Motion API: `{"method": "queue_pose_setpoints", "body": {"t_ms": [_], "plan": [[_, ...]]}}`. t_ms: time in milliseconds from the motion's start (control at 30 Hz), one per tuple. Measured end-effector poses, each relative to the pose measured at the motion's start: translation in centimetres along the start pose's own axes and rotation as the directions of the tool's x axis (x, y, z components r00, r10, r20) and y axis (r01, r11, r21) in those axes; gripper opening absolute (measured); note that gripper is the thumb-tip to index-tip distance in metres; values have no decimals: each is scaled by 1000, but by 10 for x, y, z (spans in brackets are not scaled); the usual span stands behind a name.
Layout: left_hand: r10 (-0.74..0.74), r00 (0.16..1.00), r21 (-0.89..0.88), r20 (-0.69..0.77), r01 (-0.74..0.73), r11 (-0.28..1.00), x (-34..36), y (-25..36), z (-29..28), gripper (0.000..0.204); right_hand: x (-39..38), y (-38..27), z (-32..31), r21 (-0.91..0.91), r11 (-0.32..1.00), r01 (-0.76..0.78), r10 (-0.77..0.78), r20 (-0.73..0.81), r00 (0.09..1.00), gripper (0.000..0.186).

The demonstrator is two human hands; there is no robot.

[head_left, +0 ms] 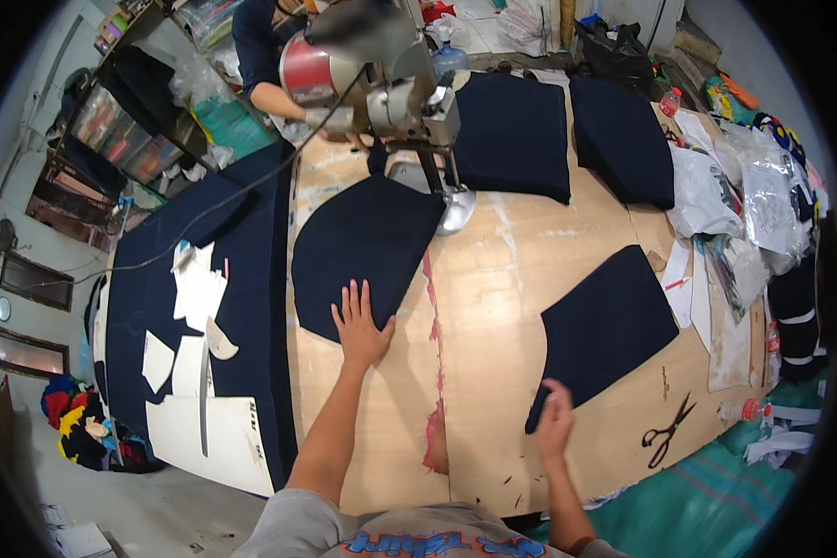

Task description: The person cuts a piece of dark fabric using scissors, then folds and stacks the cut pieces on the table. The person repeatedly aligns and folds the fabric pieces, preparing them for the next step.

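My left hand (361,327) lies spread flat on the lower edge of a dark navy stack of cut fabric (367,246), its fingers stretched out. At the far end of that stack stands an electric fabric cutting machine (409,112), its base plate (458,212) beside the cloth's right corner. Another person's arm (274,100) reaches to the machine from across the table. My right hand (555,418) is over the table beside the narrow lower tip of a second navy fabric piece (609,325). Its fingers are bunched and slightly smeared, so their hold is unclear.
Two more navy panels (511,135) (623,139) lie at the far right. Black scissors (668,432) rest near the right edge. White pattern pieces (205,437) sit on navy cloth (242,363) at left. The machine's cable (223,200) crosses above it. Plastic bags (707,195) crowd the right side.
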State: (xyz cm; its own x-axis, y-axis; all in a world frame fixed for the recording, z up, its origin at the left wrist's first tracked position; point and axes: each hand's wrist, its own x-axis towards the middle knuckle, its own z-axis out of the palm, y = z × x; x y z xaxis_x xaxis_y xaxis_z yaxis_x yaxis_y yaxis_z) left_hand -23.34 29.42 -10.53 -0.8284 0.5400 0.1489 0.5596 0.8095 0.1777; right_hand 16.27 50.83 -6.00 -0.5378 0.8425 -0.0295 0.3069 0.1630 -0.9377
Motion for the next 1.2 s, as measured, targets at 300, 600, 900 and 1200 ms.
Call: {"method": "queue_pose_setpoints", "body": {"t_ms": [300,600,900,1200], "plan": [[52,996,0,79,-53,999,-38,-31,-14,106,-101,11,38,-136,976,170,-111,361,926,30],[186,982,-97,18,-183,978,-149,1,-24,70,61,-42,47,330,926,-183,120,203,972,35],[133,988,-332,78,-100,938,-222,34,-17,55,214,-26,99,711,509,-485,259,411,874,67],[69,997,-381,27,-53,923,-222,33,-20,50,231,-40,147,730,461,-504,321,393,862,110]]}}
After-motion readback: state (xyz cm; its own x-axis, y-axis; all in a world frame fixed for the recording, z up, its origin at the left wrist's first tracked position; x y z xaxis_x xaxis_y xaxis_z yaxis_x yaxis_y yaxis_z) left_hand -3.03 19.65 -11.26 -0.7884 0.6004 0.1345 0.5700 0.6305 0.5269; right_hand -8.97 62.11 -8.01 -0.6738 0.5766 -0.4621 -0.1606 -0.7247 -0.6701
